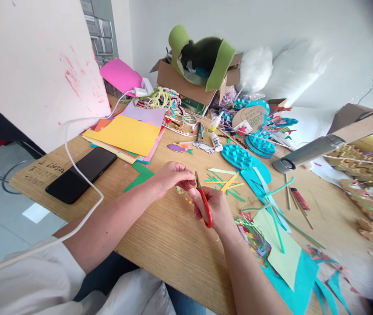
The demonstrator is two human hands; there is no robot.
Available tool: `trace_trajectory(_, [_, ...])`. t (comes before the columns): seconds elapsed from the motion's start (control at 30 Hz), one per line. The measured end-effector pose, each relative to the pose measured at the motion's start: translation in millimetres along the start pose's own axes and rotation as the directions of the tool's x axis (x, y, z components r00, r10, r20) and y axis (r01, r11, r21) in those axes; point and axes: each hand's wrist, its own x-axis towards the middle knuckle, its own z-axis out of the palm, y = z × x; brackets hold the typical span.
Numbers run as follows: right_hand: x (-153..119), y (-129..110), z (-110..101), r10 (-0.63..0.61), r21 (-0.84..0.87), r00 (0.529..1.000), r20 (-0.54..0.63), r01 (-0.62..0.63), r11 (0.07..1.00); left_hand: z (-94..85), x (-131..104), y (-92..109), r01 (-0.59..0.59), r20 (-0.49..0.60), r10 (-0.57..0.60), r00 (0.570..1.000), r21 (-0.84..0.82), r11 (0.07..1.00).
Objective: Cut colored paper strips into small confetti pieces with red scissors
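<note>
Above the middle of the wooden table [160,245], my right hand [218,208] grips a pair of red-handled scissors [208,212], blades pointing up and away. My left hand [174,178] is closed in a pinch right beside the blades. A small yellowish bit, seemingly paper, shows at its fingertips, mostly hidden by the fingers. Below the hands lie small yellow and pale-green paper bits [186,197]. Thin green and yellow paper strips [230,183] are scattered just right of the scissors. Left of my left hand rests a cut green paper piece [142,176].
A black phone [81,175] lies at left with a white cable [70,153] crossing over it. Coloured sheets [130,133] are stacked behind. Glue bottles [216,142], paper fish [180,148] and a cardboard box [183,78] stand or lie farther back. A metal flask [307,153] lies right.
</note>
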Motion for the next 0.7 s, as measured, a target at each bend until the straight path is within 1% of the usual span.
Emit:
trace_trajectory(0.17, [0.0, -0.2, -0.4, 0.009, 0.014, 1.000, -0.002, -0.009, 1.000, 0.1, 0.3, -2.0, -0.003, 0.027, 0.003, 1.000, -0.003, 1.000])
trace_trajectory(0.27, [0.4, 0.9, -0.4, 0.010, 0.016, 1.000, 0.002, -0.010, 1.000, -0.6, 1.1, -3.2, -0.016, 0.018, 0.016, 1.000, -0.001, 1.000])
trace_trajectory(0.5, [2.2, 5.4, -0.2, -0.057, -0.017, 0.998, 0.021, 0.057, 0.998, -0.9, 1.1, -2.5, -0.011, 0.006, 0.011, 1.000, 0.022, 1.000])
trace_trajectory(0.7, [1.7, 4.5, -0.2, -0.048, -0.006, 0.998, 0.026, 0.049, 0.999, -0.6, 1.6, -2.9, 0.000, -0.002, 0.001, 1.000, 0.021, 1.000])
